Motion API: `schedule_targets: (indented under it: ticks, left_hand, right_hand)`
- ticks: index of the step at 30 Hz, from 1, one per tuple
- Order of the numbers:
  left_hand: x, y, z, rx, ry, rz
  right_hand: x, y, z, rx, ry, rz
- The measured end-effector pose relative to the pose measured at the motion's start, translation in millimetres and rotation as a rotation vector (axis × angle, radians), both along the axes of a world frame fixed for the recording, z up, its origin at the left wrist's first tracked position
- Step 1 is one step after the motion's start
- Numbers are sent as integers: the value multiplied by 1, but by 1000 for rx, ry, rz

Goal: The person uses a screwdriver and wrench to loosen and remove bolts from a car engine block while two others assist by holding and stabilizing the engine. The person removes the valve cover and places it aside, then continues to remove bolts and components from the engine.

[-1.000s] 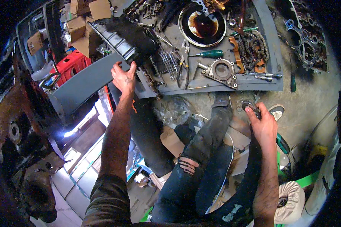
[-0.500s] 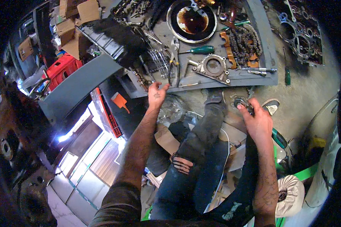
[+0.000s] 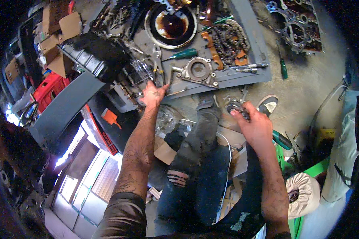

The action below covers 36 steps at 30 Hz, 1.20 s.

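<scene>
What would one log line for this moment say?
left hand: reaching at grey board edge, near pliers | right hand: holding round metal part | seated on floor, legs out

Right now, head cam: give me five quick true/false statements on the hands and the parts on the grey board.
1. The right hand grips a round metal part. True.
2. The left hand holds the green-handled screwdriver. False: the screwdriver lies apart on the grey board; the hand reaches toward the board's near edge.
3. A chain lies on the board. True.
4. The round pan is clean and dry. False: dark liquid sits in it.
5. Both hands rest on the person's knees. False: both are stretched out ahead.
</scene>
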<state>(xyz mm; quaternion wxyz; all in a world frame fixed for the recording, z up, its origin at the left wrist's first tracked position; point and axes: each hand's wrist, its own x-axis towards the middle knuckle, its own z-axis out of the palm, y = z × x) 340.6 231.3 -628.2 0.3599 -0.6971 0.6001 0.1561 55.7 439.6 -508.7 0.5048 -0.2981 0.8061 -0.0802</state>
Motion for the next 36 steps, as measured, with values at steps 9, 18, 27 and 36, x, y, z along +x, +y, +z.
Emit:
schedule_targets:
  ticks: [9,18,27,36]
  left_hand:
    - [4,-20,3,112,94,15]
    - [-108,-40,-19,-203,701,-132]
    - [-230,-17,5,277,1133,977]
    - [-187,3,-43,-351,807,-2]
  right_hand:
    - [-9,7,3,26,-51,-40]
    - [-26,19,10,25,-126,-86]
    - [-34,39,7,8,-135,-201]
    - [-36,50,8,5,-149,-243]
